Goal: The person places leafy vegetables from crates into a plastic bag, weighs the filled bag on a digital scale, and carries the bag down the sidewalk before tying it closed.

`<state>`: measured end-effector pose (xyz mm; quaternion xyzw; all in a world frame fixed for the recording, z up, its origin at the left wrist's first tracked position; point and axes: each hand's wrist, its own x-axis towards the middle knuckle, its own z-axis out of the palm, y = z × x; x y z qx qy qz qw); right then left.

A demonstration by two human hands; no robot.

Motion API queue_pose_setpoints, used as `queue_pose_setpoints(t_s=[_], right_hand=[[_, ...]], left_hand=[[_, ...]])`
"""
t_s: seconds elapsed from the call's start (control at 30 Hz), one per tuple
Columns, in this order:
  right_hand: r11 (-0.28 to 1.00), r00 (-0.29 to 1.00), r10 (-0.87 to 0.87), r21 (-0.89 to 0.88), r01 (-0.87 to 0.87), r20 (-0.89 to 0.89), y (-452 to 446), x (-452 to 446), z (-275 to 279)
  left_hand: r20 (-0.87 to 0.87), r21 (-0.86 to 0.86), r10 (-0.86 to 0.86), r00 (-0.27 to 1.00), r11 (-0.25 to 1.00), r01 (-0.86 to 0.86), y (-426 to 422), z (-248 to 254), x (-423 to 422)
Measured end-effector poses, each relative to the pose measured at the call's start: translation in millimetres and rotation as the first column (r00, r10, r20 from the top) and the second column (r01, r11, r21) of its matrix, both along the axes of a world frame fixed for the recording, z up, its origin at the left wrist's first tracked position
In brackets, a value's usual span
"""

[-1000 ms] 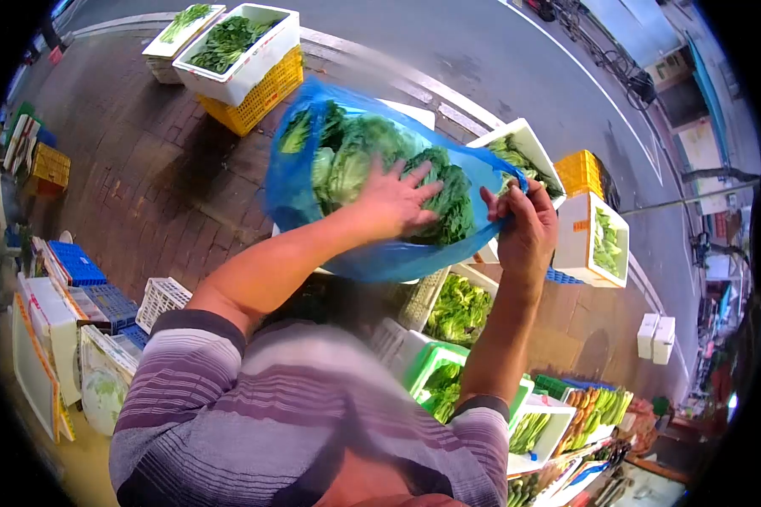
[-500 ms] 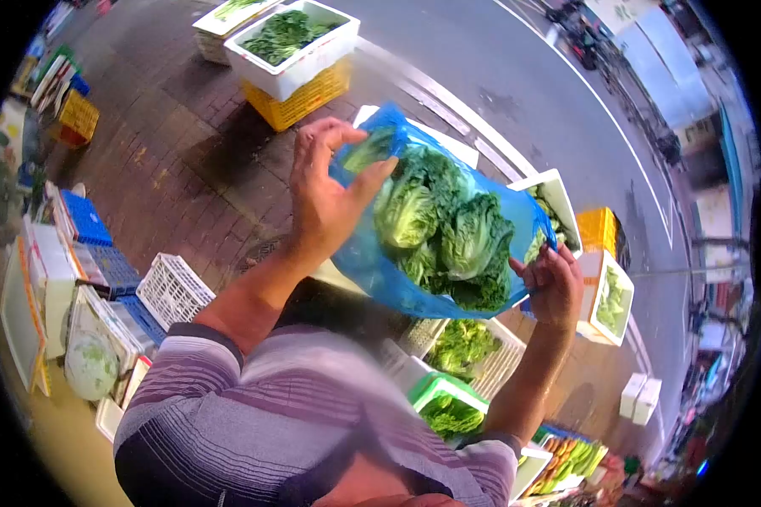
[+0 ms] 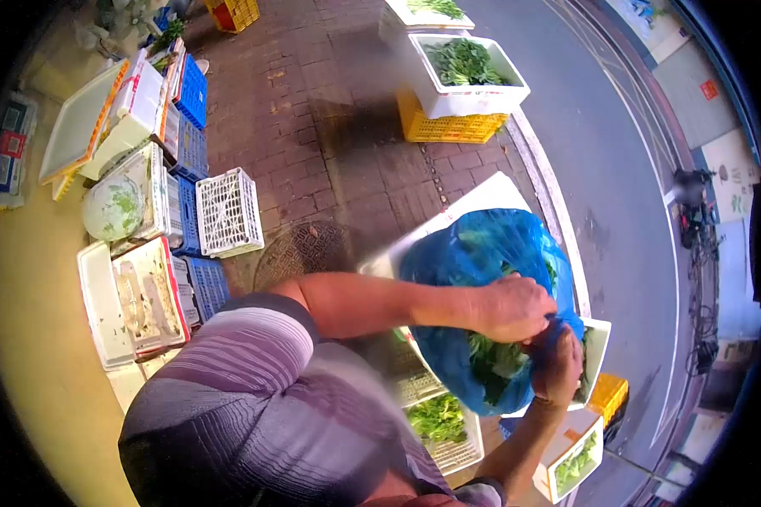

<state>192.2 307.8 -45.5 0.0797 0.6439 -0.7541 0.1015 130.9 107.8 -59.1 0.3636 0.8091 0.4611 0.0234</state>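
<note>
A blue plastic bag (image 3: pixel 448 262) full of leafy green vegetables (image 3: pixel 495 365) rests over a white foam box (image 3: pixel 503 193). My left hand (image 3: pixel 516 308) reaches across the bag from the left, its fingers closed on the gathered plastic at the bag's right side. Close beside it, my right hand (image 3: pixel 558 367) is closed on the bag's gathered mouth. The two hands almost touch, and their fingertips are partly hidden by the plastic and by each other.
White box of greens (image 3: pixel 448 103) sits on a yellow crate (image 3: pixel 452 127) at the top. Left are a white basket (image 3: pixel 228 211), blue crates (image 3: pixel 193 93) and an open foam box (image 3: pixel 106 308). A basket of lettuce (image 3: pixel 457 452) stands below the bag.
The view has turned toward the left-hand crates. My left hand went from pressing the vegetables to the bag's left edge, then across to my right hand. The bag's opening has been drawn together.
</note>
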Motion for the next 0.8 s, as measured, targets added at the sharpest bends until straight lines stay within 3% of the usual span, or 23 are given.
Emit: queue_pose_setpoints(t_s=[0.13, 0.2, 0.27, 0.3, 0.33, 0.4, 0.47, 0.53, 0.57, 0.6, 0.63, 0.67, 0.7, 0.73, 0.77, 0.8], right_hand=[[0.955, 0.967, -0.184, -0.203, 0.219, 0.177, -19, -28, -20], [0.964, 0.985, -0.156, 0.229, 0.137, 0.068, -24, -31, -15], [0.919, 0.914, -0.379, -0.053, 0.390, 0.143, -36, -32, -25], [0.915, 0.914, -0.397, -0.042, 0.402, 0.087, -36, -28, -18], [0.959, 0.971, -0.234, 0.154, 0.240, -0.053, -40, -24, -11], [0.956, 0.972, -0.232, -0.192, 0.223, -0.023, -52, -21, 12], [0.950, 0.958, -0.267, -0.196, 0.244, -0.102, -77, -28, 37], [0.938, 0.936, -0.326, -0.174, 0.301, -0.134, -102, -43, 53], [0.927, 0.920, -0.371, -0.119, 0.357, -0.126, -118, -54, 61], [0.918, 0.908, -0.397, -0.066, 0.392, -0.133, -146, -71, 69], [0.912, 0.900, -0.409, -0.031, 0.409, -0.155, -175, -87, 78], [0.904, 0.890, -0.420, 0.000, 0.427, -0.179, -202, -105, 85], [0.903, 0.885, -0.427, -0.033, 0.429, -0.184, -218, -121, 91], [0.905, 0.887, -0.425, -0.052, 0.423, -0.183, -232, -137, 101], [0.849, 0.838, -0.529, -0.077, 0.523, -0.134, -252, -155, 116], [0.972, 0.959, -0.232, -0.066, 0.224, -0.162, -262, -170, 129]], left_hand=[[-0.285, -0.138, 0.153, 0.946, 0.970, -0.199, 3, 1, 9], [-0.318, -0.180, 0.077, 0.945, 0.974, -0.140, -10, 4, 9], [-0.323, -0.147, 0.000, 0.946, 0.988, -0.050, -29, 3, 7], [-0.300, 0.107, -0.051, 0.953, 0.990, 0.087, -47, 5, 5], [-0.294, 0.354, -0.104, 0.950, 0.912, 0.209, -70, 8, 2], [-0.213, 0.444, -0.108, 0.971, 0.875, 0.195, -136, 7, -15], [-0.110, 0.482, -0.087, 0.990, 0.867, 0.130, -215, -20, -56], [0.109, 0.319, 0.131, 0.985, 0.934, -0.160, -282, -103, -96], [0.275, 0.125, 0.185, 0.944, 0.966, -0.226, -330, -134, -113], [0.480, 0.004, 0.214, 0.851, 0.969, -0.245, -381, -162, -124], [0.568, -0.173, 0.353, 0.743, 0.934, -0.311, -434, -174, -122], [0.563, -0.298, 0.438, 0.701, 0.899, -0.322, -484, -232, -116], [0.665, -0.421, 0.549, 0.506, 0.836, -0.352, -533, -260, -105], [0.669, -0.474, 0.608, 0.427, 0.792, -0.385, -583, -262, -91], [0.496, -0.598, 0.740, 0.454, 0.671, -0.438, -633, -321, -66], [0.481, -0.697, 0.808, 0.341, 0.588, -0.410, -667, -299, -58]])
